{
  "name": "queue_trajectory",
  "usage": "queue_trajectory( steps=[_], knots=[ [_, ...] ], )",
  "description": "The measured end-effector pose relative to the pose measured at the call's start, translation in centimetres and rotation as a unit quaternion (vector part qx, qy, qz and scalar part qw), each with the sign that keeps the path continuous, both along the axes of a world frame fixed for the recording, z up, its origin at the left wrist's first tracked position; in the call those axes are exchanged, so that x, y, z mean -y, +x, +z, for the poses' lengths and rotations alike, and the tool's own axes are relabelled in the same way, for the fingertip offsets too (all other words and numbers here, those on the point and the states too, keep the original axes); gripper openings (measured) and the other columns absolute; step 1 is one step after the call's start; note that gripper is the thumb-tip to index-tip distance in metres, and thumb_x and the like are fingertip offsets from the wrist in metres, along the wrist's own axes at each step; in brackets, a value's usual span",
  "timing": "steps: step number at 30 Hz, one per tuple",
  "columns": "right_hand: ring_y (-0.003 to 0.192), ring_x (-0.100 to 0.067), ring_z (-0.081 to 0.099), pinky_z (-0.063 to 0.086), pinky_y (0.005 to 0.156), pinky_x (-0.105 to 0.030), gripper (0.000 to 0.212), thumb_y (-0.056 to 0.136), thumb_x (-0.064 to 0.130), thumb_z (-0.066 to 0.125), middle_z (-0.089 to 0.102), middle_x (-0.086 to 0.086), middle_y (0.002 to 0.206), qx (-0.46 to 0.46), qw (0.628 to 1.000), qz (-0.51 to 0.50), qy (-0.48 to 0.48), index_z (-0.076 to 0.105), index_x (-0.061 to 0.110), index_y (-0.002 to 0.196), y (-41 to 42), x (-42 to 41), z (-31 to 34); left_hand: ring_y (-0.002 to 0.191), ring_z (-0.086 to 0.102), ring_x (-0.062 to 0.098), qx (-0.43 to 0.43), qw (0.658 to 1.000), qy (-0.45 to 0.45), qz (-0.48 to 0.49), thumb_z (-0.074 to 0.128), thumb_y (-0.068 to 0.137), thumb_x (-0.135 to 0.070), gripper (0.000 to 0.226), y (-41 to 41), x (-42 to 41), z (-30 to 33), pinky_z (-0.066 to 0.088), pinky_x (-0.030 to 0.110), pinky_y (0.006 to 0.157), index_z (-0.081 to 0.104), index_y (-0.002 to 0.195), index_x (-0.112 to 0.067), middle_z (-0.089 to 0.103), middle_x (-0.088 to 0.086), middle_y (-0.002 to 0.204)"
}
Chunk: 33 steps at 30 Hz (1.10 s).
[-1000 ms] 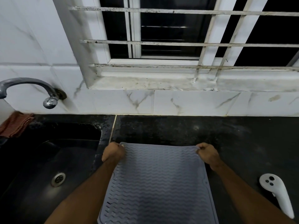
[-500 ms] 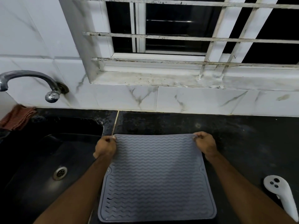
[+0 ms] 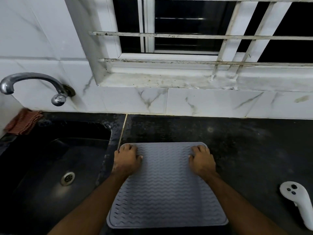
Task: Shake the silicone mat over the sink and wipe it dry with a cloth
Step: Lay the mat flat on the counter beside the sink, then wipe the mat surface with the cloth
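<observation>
Black counter (image 3: 237, 141) with my gray silicone mat (image 3: 166, 192) lying flat, beside the sink (image 3: 55, 167).

Both my hands lie palm-down on the mat's far corners, left hand (image 3: 127, 159) and right hand (image 3: 202, 161), fingers loose, pinching nothing. My left hand is closer to the sink. A red cloth (image 3: 22, 122) waits beyond the sink.

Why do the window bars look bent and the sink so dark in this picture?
Head view: the wide-angle lens bows the window bars and tile lines near the edges. Light is dim, so the black sink swallows detail; the tap shows small glints. The red cloth at the left edge is blurred.
</observation>
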State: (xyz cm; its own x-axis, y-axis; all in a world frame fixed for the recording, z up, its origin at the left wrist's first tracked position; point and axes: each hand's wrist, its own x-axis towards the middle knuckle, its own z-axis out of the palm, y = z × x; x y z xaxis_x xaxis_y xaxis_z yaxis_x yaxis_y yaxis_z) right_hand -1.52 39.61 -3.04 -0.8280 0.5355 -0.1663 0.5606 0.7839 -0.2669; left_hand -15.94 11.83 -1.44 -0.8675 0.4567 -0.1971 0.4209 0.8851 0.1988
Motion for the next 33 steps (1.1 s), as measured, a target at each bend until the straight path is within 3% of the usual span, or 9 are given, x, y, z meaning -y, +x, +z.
queue_trajectory(
  steps=[4, 9, 16, 20, 27, 33],
  knots=[
    [0.145, -0.028, 0.029, 0.035, 0.113, -0.044, 0.055, 0.1, 0.04, 0.047, 0.036, -0.006, 0.155, 0.027, 0.999, 0.009, -0.017, 0.04, 0.019, 0.151, -0.1, -0.1, 1.2, 0.141, 0.031, 0.028, 0.027, 1.0, 0.004, -0.004, 0.048, 0.096, -0.052, 0.061, 0.6, 0.3, 0.5, 0.031, 0.05, 0.112, 0.038, 0.149, -0.023, 0.036, 0.005, 0.153],
    [0.144, -0.026, 0.032, 0.034, 0.116, -0.041, 0.061, 0.096, 0.045, 0.05, 0.036, -0.005, 0.156, 0.014, 1.0, 0.02, 0.009, 0.038, 0.023, 0.152, 2.4, 2.2, 1.3, 0.136, 0.037, 0.023, -0.033, 0.999, 0.007, -0.018, 0.046, 0.094, -0.053, 0.057, 3.4, 1.1, 0.3, 0.034, 0.044, 0.109, 0.044, 0.145, -0.028, 0.039, 0.0, 0.15],
    [0.142, -0.027, 0.033, 0.03, 0.117, -0.04, 0.062, 0.095, 0.051, 0.046, 0.037, -0.006, 0.154, 0.064, 0.997, 0.047, 0.018, 0.038, 0.024, 0.151, 4.4, 3.3, 1.7, 0.141, 0.03, 0.025, 0.002, 0.999, -0.014, -0.046, 0.042, 0.097, -0.053, 0.063, 5.5, 2.0, -0.1, 0.031, 0.044, 0.113, 0.032, 0.153, -0.025, 0.03, 0.001, 0.156],
    [0.144, -0.028, 0.033, 0.031, 0.118, -0.043, 0.064, 0.096, 0.05, 0.05, 0.033, -0.007, 0.158, 0.063, 0.997, 0.036, -0.024, 0.036, 0.023, 0.153, 3.4, 3.8, 3.7, 0.141, 0.031, 0.025, 0.021, 0.999, 0.003, -0.032, 0.045, 0.096, -0.054, 0.063, 6.2, 2.6, 1.0, 0.028, 0.044, 0.115, 0.036, 0.151, -0.024, 0.032, 0.002, 0.156],
    [0.126, -0.021, 0.052, 0.047, 0.103, -0.036, 0.052, 0.096, 0.046, 0.055, 0.043, 0.003, 0.146, -0.013, 0.984, 0.159, -0.082, 0.045, 0.028, 0.145, -0.5, 13.1, 7.5, 0.122, 0.049, 0.023, -0.027, 0.995, 0.059, 0.07, 0.049, 0.089, -0.057, 0.046, 5.1, 10.4, 4.2, 0.042, 0.04, 0.098, 0.057, 0.128, -0.034, 0.054, -0.004, 0.13],
    [0.108, -0.016, 0.063, 0.05, 0.092, -0.03, 0.043, 0.093, 0.046, 0.059, 0.058, 0.007, 0.13, -0.026, 0.955, 0.268, -0.126, 0.054, 0.033, 0.134, -6.9, 25.3, 9.6, 0.121, 0.053, 0.018, -0.055, 0.98, 0.097, 0.164, 0.054, 0.088, -0.057, 0.043, 0.8, 20.4, 6.5, 0.046, 0.038, 0.098, 0.061, 0.124, -0.034, 0.059, -0.007, 0.127]
  ],
)
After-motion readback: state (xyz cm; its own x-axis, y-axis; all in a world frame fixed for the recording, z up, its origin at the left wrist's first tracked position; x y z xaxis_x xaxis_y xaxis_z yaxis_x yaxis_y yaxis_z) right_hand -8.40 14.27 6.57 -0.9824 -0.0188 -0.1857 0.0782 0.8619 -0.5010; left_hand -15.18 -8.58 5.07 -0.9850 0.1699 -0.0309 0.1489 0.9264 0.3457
